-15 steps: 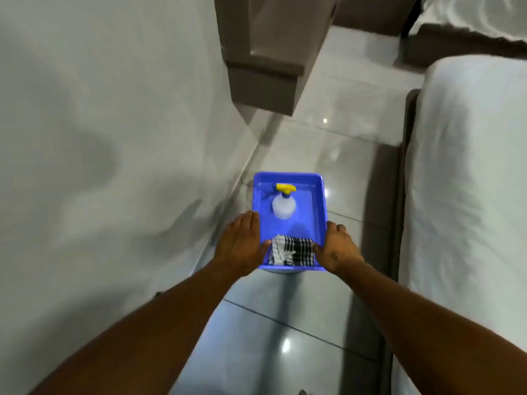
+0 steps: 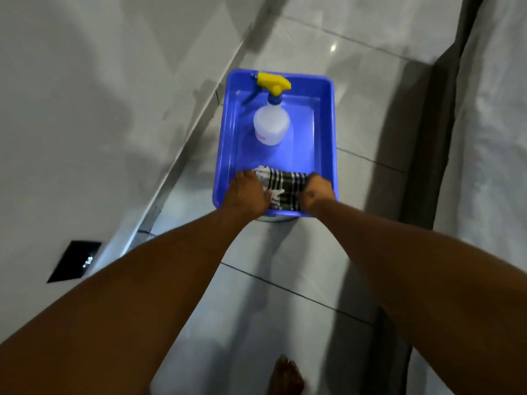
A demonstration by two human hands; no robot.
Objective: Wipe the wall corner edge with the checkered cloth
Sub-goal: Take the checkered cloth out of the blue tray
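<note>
- Grey glossy floor tiles (image 2: 285, 323) are filling the head view, and a blue plastic tray (image 2: 325, 132) is sitting on them as the landmark for everything else.
- To the left of the tray a pale wall (image 2: 85, 109) is rising, meeting the floor along a slanted edge, with a dark square plate (image 2: 74, 260) set into it nearer the camera.
- To the right of the tray a bed with a white cover (image 2: 490, 138) is running alongside, a dark strip between the two.
- Inside the tray, toward its far end, a white spray bottle (image 2: 271, 125) with a yellow trigger head is standing.
- Inside the tray at its near end the checkered cloth (image 2: 285, 186) is lying bunched, black and white.
- Left hand (image 2: 248, 195) is resting on the cloth's left end, fingers curled down onto it.
- Right hand (image 2: 316, 192) is closing on the cloth's right end, fingers tucked into the fabric; whether either hand is gripping firmly I cannot tell.
- Near the bottom edge, on the camera side of the tray, a bare foot (image 2: 285, 376) is showing on the tiles.
</note>
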